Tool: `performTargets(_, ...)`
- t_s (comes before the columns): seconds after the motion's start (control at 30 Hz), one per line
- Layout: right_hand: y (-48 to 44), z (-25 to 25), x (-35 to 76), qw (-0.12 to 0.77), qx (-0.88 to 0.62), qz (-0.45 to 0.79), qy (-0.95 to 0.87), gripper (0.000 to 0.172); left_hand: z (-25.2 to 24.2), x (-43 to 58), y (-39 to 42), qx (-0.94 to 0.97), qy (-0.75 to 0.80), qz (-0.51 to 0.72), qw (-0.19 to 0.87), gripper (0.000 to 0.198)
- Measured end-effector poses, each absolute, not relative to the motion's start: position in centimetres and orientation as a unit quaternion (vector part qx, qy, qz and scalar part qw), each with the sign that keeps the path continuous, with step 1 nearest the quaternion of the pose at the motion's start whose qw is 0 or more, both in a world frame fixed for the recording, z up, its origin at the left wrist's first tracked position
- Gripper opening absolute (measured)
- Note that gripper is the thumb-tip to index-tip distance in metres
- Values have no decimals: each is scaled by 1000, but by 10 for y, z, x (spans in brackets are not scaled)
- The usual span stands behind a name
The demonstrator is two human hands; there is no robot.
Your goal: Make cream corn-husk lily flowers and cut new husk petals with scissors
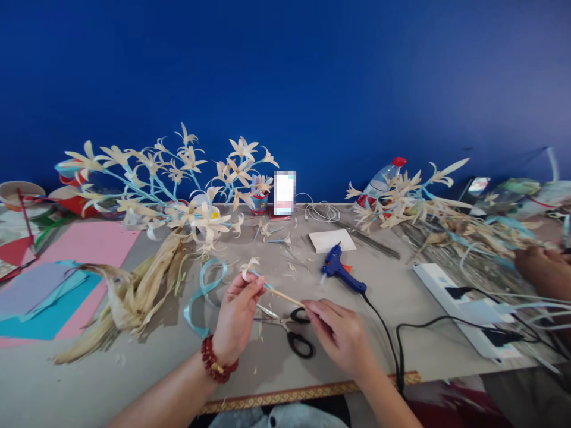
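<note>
My left hand (238,318) pinches the stem of a small cream flower (251,269), which looks made of corn husk and has light blue wrapping below its petals. From that stem a thin tan stick or strip (285,295) runs down to the right. Its far end is in the closed fingertips of my right hand (339,333). Under the two hands, scissors (300,345) with black handles lie on the table. A loop of light blue ribbon (193,315) curls beside my left hand. To the right rests a blue glue gun (341,270) with its cord.
Dried corn husks (147,291) and coloured paper (57,309) lie at left. Finished-looking flower branches (156,172) stand behind. A white power strip (464,312) with cables sits at right, near another person's hand (535,270). A phone (284,193) stands at the back.
</note>
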State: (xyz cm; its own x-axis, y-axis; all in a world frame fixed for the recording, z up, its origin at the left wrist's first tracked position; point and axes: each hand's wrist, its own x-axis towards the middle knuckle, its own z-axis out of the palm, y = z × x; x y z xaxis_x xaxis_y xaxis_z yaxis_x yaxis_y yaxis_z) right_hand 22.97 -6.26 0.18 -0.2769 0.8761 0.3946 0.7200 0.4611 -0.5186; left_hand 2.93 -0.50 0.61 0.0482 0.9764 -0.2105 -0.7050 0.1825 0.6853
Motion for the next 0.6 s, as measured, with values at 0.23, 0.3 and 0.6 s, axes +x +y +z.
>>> performTargets(0.23, -62, 4, 230, 331, -503, 119, -790, 22, 5, 30, -6, 218, 334, 610, 684, 10)
performTargets(0.3, -62, 4, 230, 335, -502, 124, -787, 22, 5, 30, -6, 221, 340, 610, 681, 11)
performTargets(0.6, -59, 9, 216, 456, -548, 286, -641, 17, 5, 31, -8, 239, 354, 599, 677, 12)
